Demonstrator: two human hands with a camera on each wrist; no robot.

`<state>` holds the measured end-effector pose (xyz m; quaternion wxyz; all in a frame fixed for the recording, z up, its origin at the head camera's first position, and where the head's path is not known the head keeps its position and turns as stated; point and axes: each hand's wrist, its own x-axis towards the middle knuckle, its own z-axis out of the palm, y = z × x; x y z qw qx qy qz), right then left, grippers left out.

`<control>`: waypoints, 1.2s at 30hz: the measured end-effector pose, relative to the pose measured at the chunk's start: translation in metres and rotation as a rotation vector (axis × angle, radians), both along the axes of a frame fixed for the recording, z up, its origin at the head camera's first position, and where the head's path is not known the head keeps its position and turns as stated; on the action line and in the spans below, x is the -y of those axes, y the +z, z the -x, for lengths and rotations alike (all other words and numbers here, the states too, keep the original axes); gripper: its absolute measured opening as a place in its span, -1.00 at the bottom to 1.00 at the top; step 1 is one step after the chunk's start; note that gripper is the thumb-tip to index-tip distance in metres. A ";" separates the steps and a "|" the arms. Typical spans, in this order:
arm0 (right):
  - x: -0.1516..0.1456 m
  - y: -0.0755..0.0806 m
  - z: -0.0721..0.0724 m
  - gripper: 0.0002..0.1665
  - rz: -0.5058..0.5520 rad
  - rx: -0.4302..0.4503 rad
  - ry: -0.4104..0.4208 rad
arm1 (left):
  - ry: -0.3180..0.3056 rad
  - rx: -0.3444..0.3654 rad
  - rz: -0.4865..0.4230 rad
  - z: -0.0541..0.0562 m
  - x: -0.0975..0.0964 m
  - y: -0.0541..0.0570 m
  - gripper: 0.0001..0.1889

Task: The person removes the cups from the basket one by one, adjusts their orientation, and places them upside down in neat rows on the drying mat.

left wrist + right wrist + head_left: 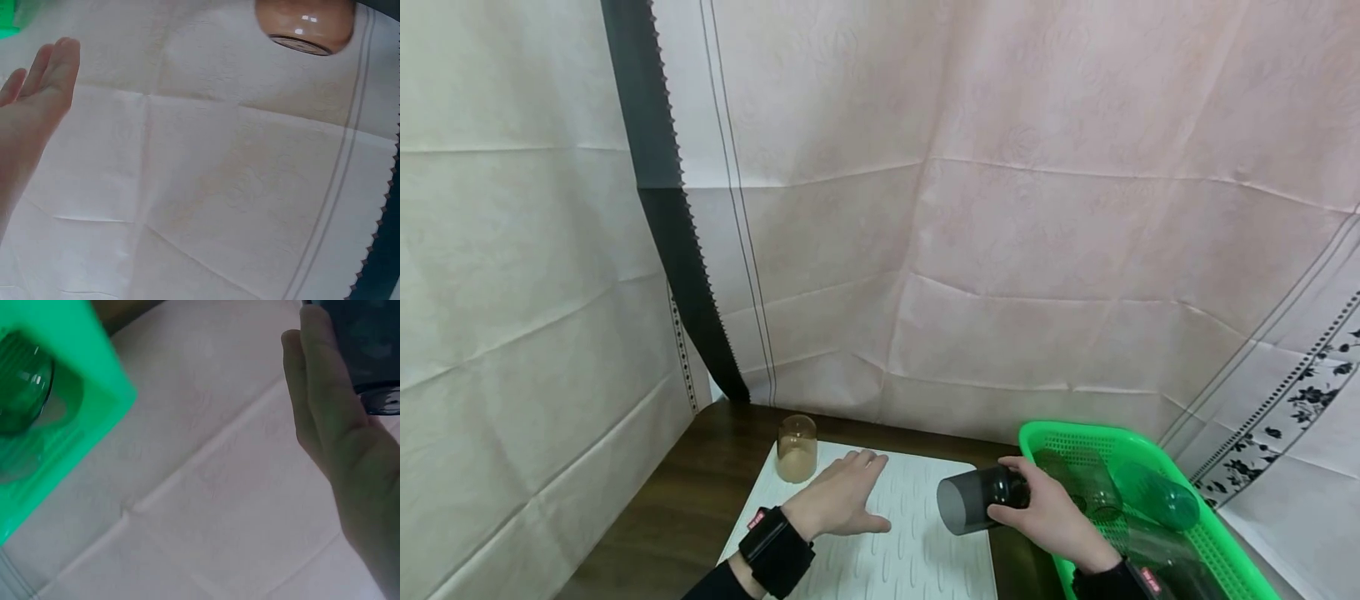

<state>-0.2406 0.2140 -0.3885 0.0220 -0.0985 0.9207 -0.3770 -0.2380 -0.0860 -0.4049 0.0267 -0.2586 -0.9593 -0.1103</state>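
Over mat point(880, 575) — dark cup point(973, 502), right grip point(1054, 512) pinching seemingly its base, left grip point(841, 497) spread.

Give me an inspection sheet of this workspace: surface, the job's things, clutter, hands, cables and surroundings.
Surface: dark brown tabletop with a white ridged mat on it.
Job's things: amber glass at the mat's far left corner; dark glass held tilted; green basket on the right, with more glasses inside.
Clutter: nothing seen.
Left hand: extended over the mat, apart from the amber glass, holding nothing.
Right hand: grips the dark glass.
Cables: nothing seen.
Surroundings: pale creased cloth behind and at left; a dark band and, at right, a floral border.
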 end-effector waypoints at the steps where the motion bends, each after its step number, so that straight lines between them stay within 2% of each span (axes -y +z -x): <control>1: 0.003 -0.002 0.000 -0.15 0.013 -0.001 0.001 | -0.009 -0.006 0.004 0.001 -0.003 0.000 -0.13; 4: 0.013 -0.010 0.002 -0.18 0.045 -0.003 0.013 | -0.038 -0.013 0.012 0.004 -0.011 -0.002 -0.11; 8: 0.023 -0.022 0.004 -0.17 0.101 0.002 0.080 | -0.083 -0.018 0.000 0.007 -0.021 -0.007 -0.10; 12: 0.029 -0.031 0.005 -0.16 0.177 0.052 0.154 | -0.124 -0.033 -0.013 0.010 -0.029 -0.012 -0.09; 16: 0.033 -0.036 0.007 -0.16 0.237 0.106 0.203 | -0.130 -0.036 -0.001 0.013 -0.034 -0.014 -0.09; 26: 0.039 -0.042 0.010 -0.15 0.299 0.118 0.223 | -0.125 0.006 -0.009 0.018 -0.040 -0.017 -0.20; 36: 0.044 -0.046 0.013 -0.18 0.292 0.100 0.223 | -0.150 -0.084 0.022 0.023 -0.043 -0.023 -0.19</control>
